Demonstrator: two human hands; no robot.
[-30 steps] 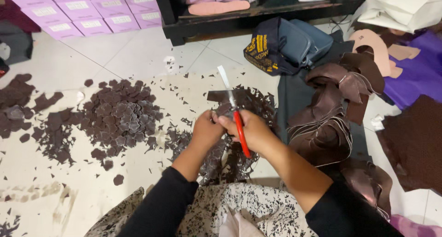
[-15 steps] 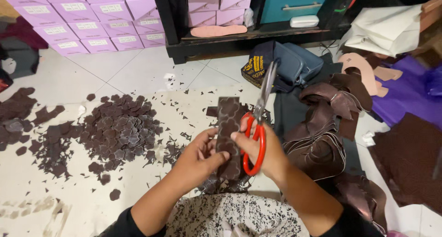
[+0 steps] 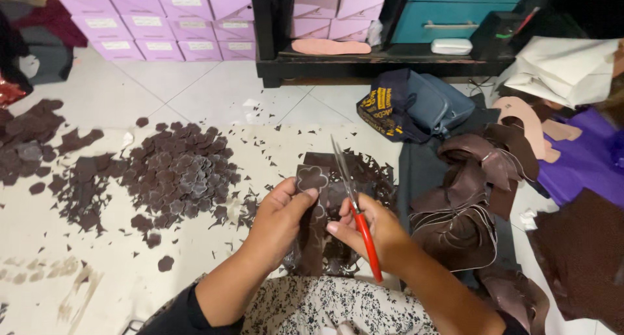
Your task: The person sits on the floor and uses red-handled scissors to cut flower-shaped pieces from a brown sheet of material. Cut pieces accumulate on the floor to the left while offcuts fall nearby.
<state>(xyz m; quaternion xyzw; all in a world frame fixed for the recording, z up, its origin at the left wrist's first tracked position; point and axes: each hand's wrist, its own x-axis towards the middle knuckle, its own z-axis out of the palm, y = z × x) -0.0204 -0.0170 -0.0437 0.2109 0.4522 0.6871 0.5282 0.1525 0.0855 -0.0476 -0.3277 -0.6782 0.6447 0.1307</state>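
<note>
Left hand (image 3: pixel 276 221) grips brown strip (image 3: pixel 313 208), unchanged. Right hand (image 3: pixel 370 231) grasps red-handled scissors (image 3: pixel 354 208), blades now shut, previously spread, above floor (image 3: pixel 195 91).

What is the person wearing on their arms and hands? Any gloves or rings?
No gloves: both the left hand and the right hand are bare, and no rings or watch show. The forearms are bare too. Dark sleeves are pushed up near the elbows. Between the arms lies a white cloth with small dark speckles, probably the person's clothing.
</note>
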